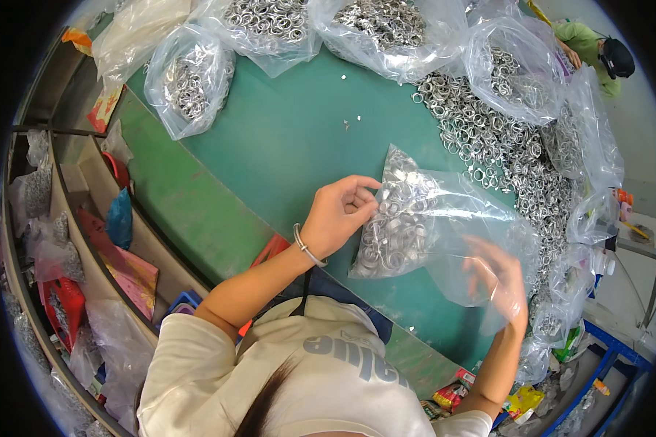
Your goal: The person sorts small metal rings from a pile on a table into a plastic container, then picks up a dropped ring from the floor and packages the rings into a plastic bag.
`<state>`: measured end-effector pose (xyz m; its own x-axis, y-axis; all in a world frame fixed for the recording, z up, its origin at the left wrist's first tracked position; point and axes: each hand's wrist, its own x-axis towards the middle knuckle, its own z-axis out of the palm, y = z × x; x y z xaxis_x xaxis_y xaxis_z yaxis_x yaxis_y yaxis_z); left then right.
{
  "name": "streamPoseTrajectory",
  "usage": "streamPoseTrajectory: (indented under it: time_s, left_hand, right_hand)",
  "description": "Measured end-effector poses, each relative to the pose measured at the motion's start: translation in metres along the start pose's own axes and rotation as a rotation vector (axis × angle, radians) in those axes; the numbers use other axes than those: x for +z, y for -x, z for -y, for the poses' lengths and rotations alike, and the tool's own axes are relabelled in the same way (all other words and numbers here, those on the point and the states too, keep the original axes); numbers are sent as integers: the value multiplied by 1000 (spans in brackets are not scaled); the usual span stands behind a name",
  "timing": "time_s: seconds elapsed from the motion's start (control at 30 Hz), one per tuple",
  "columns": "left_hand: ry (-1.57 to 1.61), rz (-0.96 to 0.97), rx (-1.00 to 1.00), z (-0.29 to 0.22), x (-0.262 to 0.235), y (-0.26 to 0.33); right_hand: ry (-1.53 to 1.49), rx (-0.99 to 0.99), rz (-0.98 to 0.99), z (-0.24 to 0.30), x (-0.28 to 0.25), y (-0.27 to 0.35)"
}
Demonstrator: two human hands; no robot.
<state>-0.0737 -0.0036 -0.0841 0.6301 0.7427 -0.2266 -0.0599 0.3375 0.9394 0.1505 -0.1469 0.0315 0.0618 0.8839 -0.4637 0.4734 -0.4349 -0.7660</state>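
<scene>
A clear plastic bag point(481, 200) of silvery metal rings point(393, 244) lies on the green tabletop in front of me. My left hand point(339, 218) is at the bag's left edge, its fingers curled and the thumb and fingertips closed on the plastic. On the other side my right hand point(497, 280) shows through the loose, see-through end of the bag. Its fingers look spread and are blurred by motion. Whether that hand is inside the bag or behind a layer of it, I cannot tell.
Loose rings point(481, 131) pile up along the table's right side. More ring-filled clear bags point(191, 81) line the far edge. Divided shelves point(95, 189) with bags and coloured packets stand at left. Another person point(590, 54) is at the far right, beyond the bags.
</scene>
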Motion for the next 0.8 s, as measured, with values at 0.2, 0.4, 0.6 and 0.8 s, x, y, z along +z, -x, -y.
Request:
streamPoseTrajectory:
  time_s: [0.2, 0.4, 0.6, 0.8]
  left_hand:
    - [64, -12, 2, 6, -4, 0]
    - [-28, -75, 59, 5, -2, 3]
    - [5, -96, 55, 6, -2, 3]
    - [-36, -48, 69, 2, -4, 1]
  right_hand:
    - [454, -449, 92, 23, 47, -46]
    - [493, -449, 129, 15, 43, -36]
    - [705, -319, 61, 4, 37, -28]
    - [657, -431, -15, 19, 58, -50]
